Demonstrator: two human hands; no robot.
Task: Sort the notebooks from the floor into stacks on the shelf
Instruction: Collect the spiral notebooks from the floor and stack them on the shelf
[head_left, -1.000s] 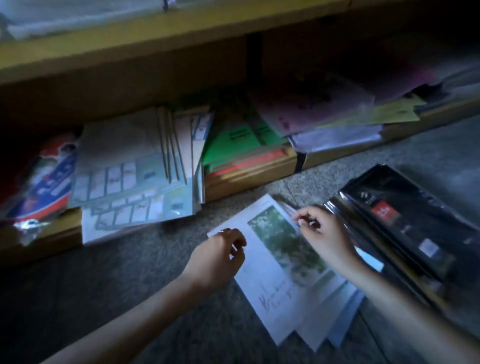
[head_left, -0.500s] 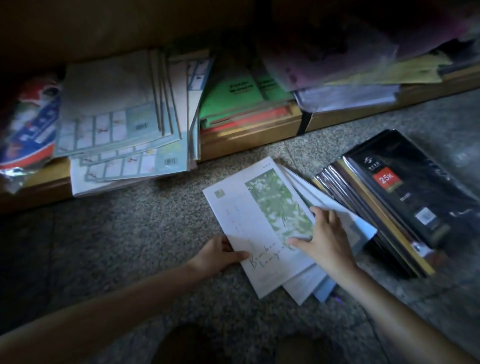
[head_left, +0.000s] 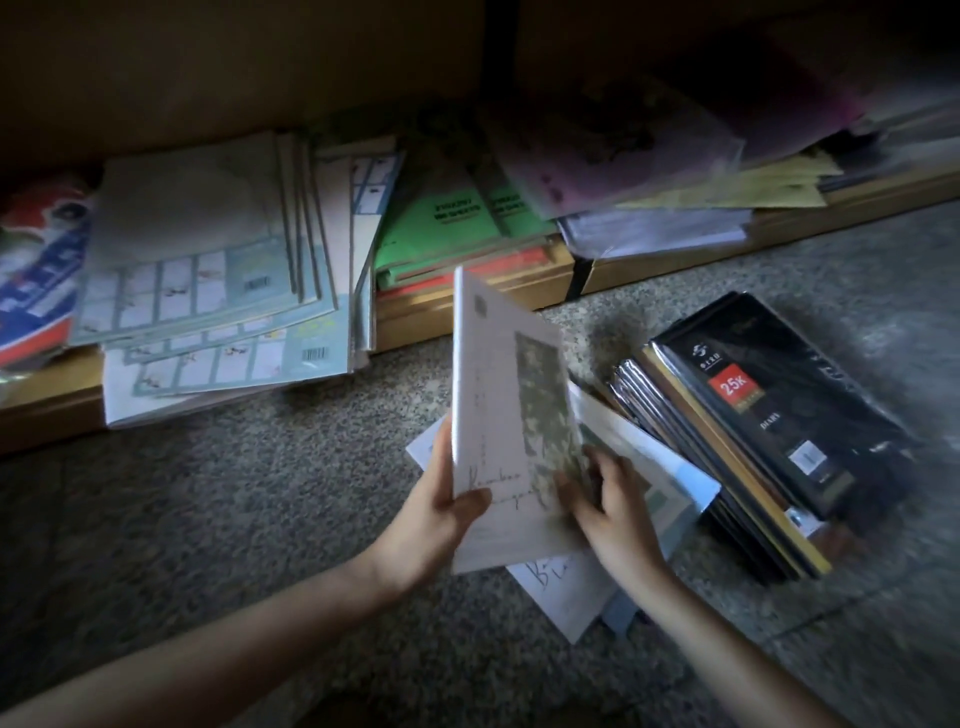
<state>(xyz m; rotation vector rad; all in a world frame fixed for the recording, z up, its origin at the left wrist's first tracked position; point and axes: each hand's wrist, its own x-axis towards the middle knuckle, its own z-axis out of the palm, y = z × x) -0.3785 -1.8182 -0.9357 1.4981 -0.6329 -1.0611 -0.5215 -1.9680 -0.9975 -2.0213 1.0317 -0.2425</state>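
- The left hand (head_left: 434, 517) grips a white notebook (head_left: 493, 395) at its lower left corner: the thumb lies across the front cover and the fingers wrap behind the spine edge.
- The right hand (head_left: 621, 519) pinches the same notebook at its lower right edge, thumb on the cover and fingers behind. Blur softens this grip, but the fingers are plainly closed on the book.
- The notebook is in the air between the two hands, tilted up with its top end towards the shelf (head_left: 467, 314) and its cover facing right. The cover has a green leafy picture and handwritten script near the bottom.
- Below it, a floor pile (head_left: 563, 603) of more white notebooks lies fanned on the speckled floor (head_left: 260, 493), its corners showing under and to the right of the hands.
- Just beside that pile, on the right, a leaning stack of black diaries (head_left: 769, 410) in shiny wrap rests on the floor. The top one has a red "25K" label.
- The shelf is a low wooden board along the floor, with a dark divider partway along it.
- On the shelf's left part lies a blue stack (head_left: 208, 291) of pale books with barcodes, hanging over the front edge.
- A red and blue packet (head_left: 36, 270) sits at the far left.
- Right of the blue stack lies a green stack (head_left: 441, 221) with red covers beneath it.
- Further right, pink sheets (head_left: 597, 150) and yellow sheets (head_left: 753, 184) overlap loosely.
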